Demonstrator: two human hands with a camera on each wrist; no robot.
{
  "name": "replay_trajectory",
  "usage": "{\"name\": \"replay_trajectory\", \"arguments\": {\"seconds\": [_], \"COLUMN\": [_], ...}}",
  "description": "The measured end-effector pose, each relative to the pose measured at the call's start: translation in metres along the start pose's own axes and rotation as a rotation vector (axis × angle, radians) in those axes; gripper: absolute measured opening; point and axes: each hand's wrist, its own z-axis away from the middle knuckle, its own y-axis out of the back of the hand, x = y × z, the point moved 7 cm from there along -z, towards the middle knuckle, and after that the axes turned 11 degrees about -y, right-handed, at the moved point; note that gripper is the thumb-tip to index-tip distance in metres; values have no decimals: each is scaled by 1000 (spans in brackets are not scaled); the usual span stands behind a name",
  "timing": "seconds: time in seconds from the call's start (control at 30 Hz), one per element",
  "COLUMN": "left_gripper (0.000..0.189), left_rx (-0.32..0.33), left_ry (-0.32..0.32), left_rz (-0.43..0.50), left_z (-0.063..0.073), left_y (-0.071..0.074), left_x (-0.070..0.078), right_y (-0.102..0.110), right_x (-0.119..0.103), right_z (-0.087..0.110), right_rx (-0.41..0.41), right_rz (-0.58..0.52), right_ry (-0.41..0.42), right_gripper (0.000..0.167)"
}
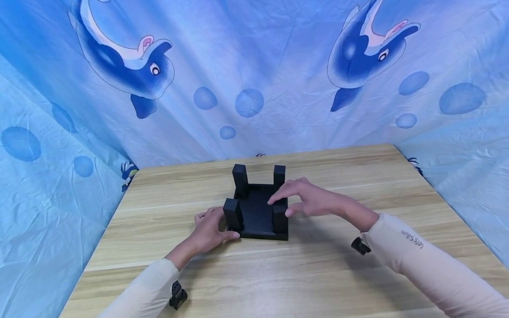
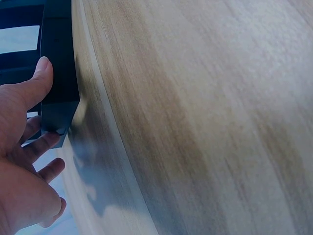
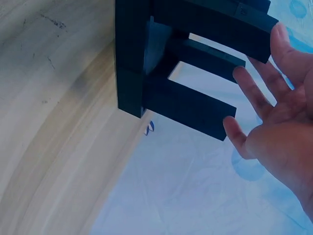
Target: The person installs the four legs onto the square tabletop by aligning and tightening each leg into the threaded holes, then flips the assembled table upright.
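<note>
A small black table (image 1: pixel 257 212) lies upside down on the wooden tabletop, its several square legs pointing up. At its front left corner, my left hand (image 1: pixel 210 227) grips the edge, thumb along the front side and fingers around the left side. My right hand (image 1: pixel 308 198) hovers over the near right leg (image 1: pixel 280 220) with fingers spread. In the right wrist view, the thumb (image 3: pixel 280 39) is right at that leg's tip, while the other fingers extend near the ends of the other legs (image 3: pixel 190 110).
The light wooden tabletop (image 1: pixel 254 278) stretches around the black table on all sides. A blue curtain (image 1: pixel 278 119) printed with dolphins and bubbles hangs behind it and along both sides. Black wrist cameras (image 1: pixel 177 295) sit under both pale sleeves.
</note>
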Motion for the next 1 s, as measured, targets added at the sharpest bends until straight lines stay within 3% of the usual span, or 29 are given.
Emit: {"name": "replay_trajectory", "arguments": {"seconds": [0.17, 0.3, 0.4, 0.63, 1.0], "left_gripper": [60, 61, 60, 59, 62], "left_rx": [1, 4, 7, 6, 21], "left_ry": [-4, -7, -10, -4, -6], "left_rz": [2, 3, 4, 6, -18], "left_z": [-1, -1, -2, -2, -3], "left_y": [0, 0, 0, 0, 1], "left_x": [0, 0, 1, 1, 1], "right_y": [-1, -3, -2, -1, 1], "right_x": [2, 6, 6, 1, 2], "right_z": [-3, -5, -5, -2, -5], "right_rx": [107, 161, 138, 36, 65], "right_rz": [43, 76, 81, 40, -6], "right_ry": [-38, -97, -103, 15, -50], "right_gripper": [37, 44, 46, 52, 40]}}
